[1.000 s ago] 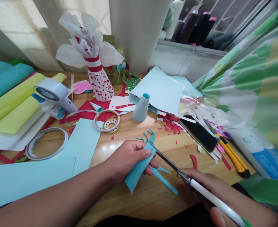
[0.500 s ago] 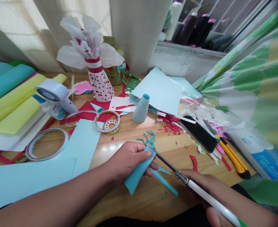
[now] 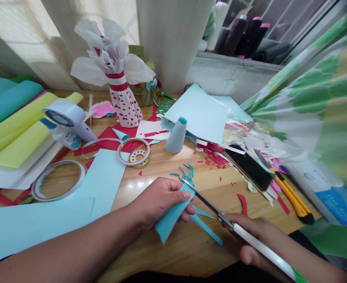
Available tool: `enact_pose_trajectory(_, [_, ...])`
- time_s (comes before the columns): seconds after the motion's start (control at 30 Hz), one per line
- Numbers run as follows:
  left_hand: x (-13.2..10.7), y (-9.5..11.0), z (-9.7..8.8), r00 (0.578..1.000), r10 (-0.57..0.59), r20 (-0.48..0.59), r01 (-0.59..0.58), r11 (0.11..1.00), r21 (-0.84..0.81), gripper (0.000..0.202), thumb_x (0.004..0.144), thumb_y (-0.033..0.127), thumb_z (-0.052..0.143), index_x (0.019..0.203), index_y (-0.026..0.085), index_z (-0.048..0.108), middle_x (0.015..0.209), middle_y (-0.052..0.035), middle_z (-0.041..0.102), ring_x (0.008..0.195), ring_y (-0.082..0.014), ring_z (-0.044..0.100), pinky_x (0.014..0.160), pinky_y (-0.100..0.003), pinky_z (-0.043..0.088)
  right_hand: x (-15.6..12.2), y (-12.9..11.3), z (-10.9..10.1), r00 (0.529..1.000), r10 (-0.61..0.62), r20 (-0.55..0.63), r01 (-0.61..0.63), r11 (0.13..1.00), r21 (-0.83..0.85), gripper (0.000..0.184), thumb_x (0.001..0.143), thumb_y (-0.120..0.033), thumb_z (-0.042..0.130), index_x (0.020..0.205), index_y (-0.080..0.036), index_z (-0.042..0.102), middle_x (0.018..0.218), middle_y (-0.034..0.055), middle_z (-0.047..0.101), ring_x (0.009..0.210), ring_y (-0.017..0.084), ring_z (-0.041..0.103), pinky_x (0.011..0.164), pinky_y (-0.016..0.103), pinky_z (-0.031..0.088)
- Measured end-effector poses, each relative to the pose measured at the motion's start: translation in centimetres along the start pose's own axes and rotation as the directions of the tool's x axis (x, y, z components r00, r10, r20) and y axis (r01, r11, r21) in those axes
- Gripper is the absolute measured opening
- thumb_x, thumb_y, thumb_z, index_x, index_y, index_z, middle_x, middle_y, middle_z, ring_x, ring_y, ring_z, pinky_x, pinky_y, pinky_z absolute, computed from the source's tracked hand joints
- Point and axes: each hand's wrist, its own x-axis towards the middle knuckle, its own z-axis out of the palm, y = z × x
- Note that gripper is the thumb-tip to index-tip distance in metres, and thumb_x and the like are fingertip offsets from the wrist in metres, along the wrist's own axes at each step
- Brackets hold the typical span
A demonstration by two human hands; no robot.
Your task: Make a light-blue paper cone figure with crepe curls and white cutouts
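Note:
My left hand (image 3: 167,198) pinches a folded piece of turquoise paper (image 3: 173,216) between thumb and fingers, its wide end pointing down toward me. In my right hand (image 3: 253,236) is a pair of scissors (image 3: 262,247) with a white handle. Their blades reach left across the paper's upper end, just beyond my left thumb. Thin turquoise paper strips (image 3: 188,171) lie on the table past the blade tips. Longer turquoise offcuts (image 3: 207,230) rest under the blades. A pale blue paper cone (image 3: 176,135) stands upright farther back.
Tape rolls (image 3: 58,181), light blue sheets (image 3: 108,177) and a small white fan (image 3: 70,118) are at left. A wrapped bouquet (image 3: 124,98) stands behind. To the right lie a black phone (image 3: 248,167), a yellow utility knife (image 3: 293,196) and red paper scraps (image 3: 215,157).
The scissors' blades have shifted slightly over the top of the paper, and my right thumb has moved up and left along the handles. My left hand stays almost still.

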Motion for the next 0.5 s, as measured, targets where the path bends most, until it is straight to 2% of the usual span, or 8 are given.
enact_pose_trajectory(0.23, [-0.2,0.0,0.2,0.999,-0.042,-0.007,0.042,0.999,-0.008,0.023,0.075,0.033,0.064,0.071,0.012,0.057,0.069,-0.0069,0.069,0.052,-0.0098,0.062,0.051,-0.019,0.046,-0.5,-2.2,-1.0,0.998,0.026,-0.054,-0.026,1.0,0.011,0.053,0.081,-0.065,0.041,0.103,-0.023,0.065,0.069,0.0046,0.068,0.061,0.021,0.064,0.055,0.025,0.051])
enact_pose_trajectory(0.33, [-0.3,0.0,0.2,0.999,-0.042,0.001,0.042,0.999,-0.017,0.023,0.075,0.033,0.065,0.071,0.011,0.057,0.068,-0.0074,0.069,0.052,-0.0095,0.062,0.051,-0.019,0.046,-0.7,-2.3,-1.0,0.997,0.03,-0.069,-0.029,1.0,0.008,0.048,0.08,-0.063,0.044,0.095,-0.024,0.067,0.067,0.0044,0.068,0.058,0.021,0.064,0.054,0.026,0.052])
enact_pose_trajectory(0.5, [-0.2,-0.1,0.1,1.0,-0.025,0.018,0.025,0.999,-0.03,0.024,0.075,0.033,0.065,0.072,0.01,0.057,0.068,-0.0079,0.069,0.052,-0.0099,0.062,0.052,-0.019,0.046,-0.7,-2.1,-1.0,0.997,0.05,-0.062,-0.051,0.999,-0.002,0.046,0.081,-0.062,0.044,0.092,-0.023,0.067,0.068,0.0052,0.068,0.06,0.023,0.064,0.055,0.027,0.051])
